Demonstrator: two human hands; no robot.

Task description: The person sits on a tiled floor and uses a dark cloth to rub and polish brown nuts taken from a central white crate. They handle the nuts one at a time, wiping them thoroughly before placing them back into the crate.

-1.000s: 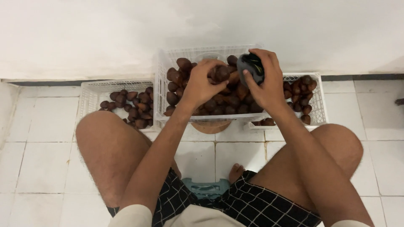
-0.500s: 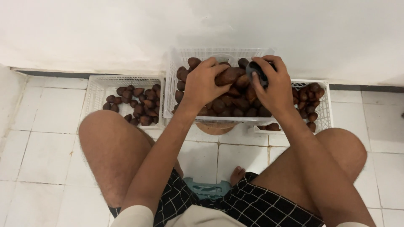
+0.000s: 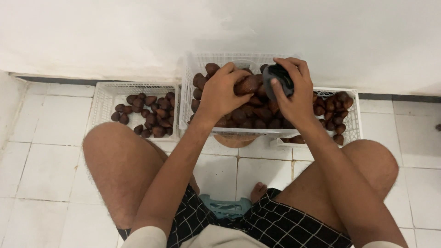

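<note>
Brown, scaly-skinned fruit [image 3: 248, 85] sits pinched in the left hand [image 3: 220, 92], above the middle basket, much as it did half a second ago; the hands have barely shifted over that basket, and the view has only drifted a little, so the baskets sit slightly lower and further right in the picture than a second ago. The right hand [image 3: 296, 94] still wraps a dark, rounded brush-like tool [image 3: 279, 80], fingers curled over its top and thumb pressed against its near side, the tool held right beside the end of the fruit. Three white plastic lattice baskets stand on the pale tiled floor [image 3: 46, 170] against the white wall [image 3: 138, 32]. The middle basket [image 3: 195, 64] is taller and heaped with the same brown fruit; the low left basket [image 3: 105, 94] holds a smaller loose cluster gathered toward its right side; the low right basket [image 3: 353, 124] holds another pile, partly hidden behind the right wrist. Both forearms reach forward from between the person's bare knees, the left wrist bent down over the heap with fingers closed round the fruit, the right wrist cocked inward toward it.
</note>
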